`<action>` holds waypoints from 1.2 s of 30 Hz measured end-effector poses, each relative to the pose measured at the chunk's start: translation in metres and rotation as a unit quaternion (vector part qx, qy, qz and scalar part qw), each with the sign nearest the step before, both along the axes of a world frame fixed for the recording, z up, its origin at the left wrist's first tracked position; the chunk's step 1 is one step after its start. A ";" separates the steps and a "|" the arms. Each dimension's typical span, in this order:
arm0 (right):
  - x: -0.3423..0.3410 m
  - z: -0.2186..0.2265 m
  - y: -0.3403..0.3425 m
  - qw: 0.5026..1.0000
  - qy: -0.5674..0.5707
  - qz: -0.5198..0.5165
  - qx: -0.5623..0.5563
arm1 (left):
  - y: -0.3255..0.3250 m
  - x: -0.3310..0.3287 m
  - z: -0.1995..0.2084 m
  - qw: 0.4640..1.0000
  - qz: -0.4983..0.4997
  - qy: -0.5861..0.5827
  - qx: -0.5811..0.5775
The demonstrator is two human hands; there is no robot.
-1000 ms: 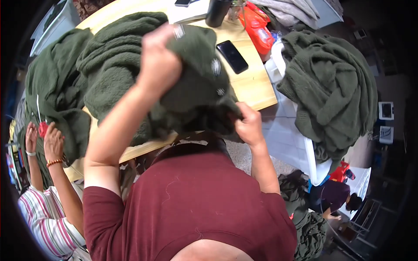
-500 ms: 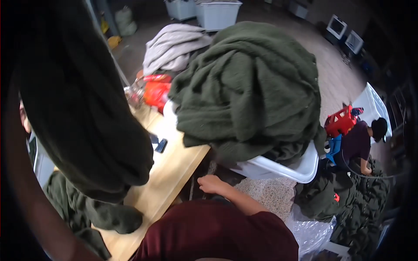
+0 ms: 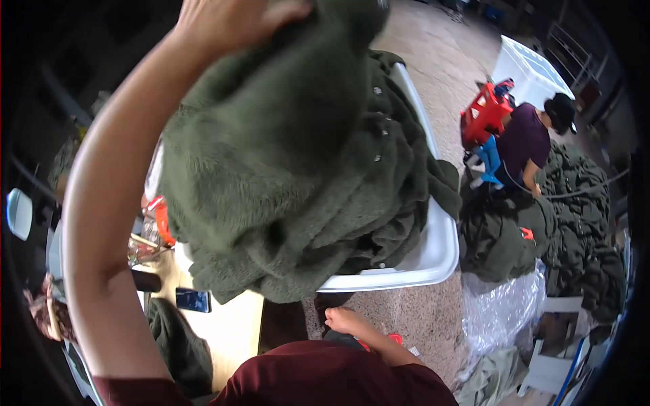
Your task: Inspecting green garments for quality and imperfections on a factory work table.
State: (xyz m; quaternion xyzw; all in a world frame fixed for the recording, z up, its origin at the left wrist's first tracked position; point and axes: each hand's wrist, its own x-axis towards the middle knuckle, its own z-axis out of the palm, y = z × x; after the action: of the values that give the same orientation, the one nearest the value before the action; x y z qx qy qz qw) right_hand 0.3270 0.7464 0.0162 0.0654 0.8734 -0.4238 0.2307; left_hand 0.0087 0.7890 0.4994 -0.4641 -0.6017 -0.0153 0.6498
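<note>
My left hand (image 3: 237,20) reaches up over a heap of dark green fleece garments (image 3: 284,162), against the raised fabric at the top. Its fingers are partly cut off by the upper edge and smeared, so the grip is unclear. The uppermost fleece is blurred; snap buttons show along the heap's right side. Beneath the heap is a white plastic tub (image 3: 443,250), its rim showing at the right and front. Low in front of my body, my right hand (image 3: 342,319) is closed, with nothing visible in it, apart from the tub.
A phone (image 3: 193,300) lies on a light wooden table (image 3: 237,331) at left, beside another green garment (image 3: 177,345). At right, a co-worker (image 3: 521,145) sits by a red crate (image 3: 484,111) and piled green garments (image 3: 575,230). Clear plastic sheeting (image 3: 501,314) lies nearer.
The dark green fleece raised at the left has come over to the heap on the tub, with my left arm reaching above it. The view has turned right. My right hand stays low.
</note>
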 end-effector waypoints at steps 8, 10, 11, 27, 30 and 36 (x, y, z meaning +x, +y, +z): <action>0.004 -0.018 -0.009 0.997 -0.043 0.053 -0.022 | -0.040 -0.020 -0.358 0.736 0.037 -0.576 -0.354; -0.003 -0.022 -0.004 0.998 -0.007 0.051 -0.021 | -0.026 0.006 -0.359 0.700 -0.136 -0.653 -0.255; -0.009 -0.021 -0.001 0.998 -0.004 0.054 -0.012 | -0.025 0.011 -0.354 0.705 -0.139 -0.650 -0.247; -0.070 -0.004 -0.082 0.977 0.129 0.147 -0.089 | -0.278 0.184 -0.222 0.844 -0.107 -0.508 -0.131; -0.088 0.084 -0.146 0.920 0.024 0.386 -0.060 | -0.393 0.233 -0.227 0.810 0.096 -0.579 -0.023; -0.065 0.110 -0.302 0.837 0.273 0.460 -0.112 | -0.602 0.378 -0.219 0.725 0.481 -0.400 0.288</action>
State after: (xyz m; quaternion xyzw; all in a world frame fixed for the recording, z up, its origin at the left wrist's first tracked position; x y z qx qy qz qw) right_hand 0.2621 0.4440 0.1263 -0.4890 0.7767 -0.3647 0.1569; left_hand 0.3868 0.1875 0.2806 0.1462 -0.9150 -0.0579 0.3716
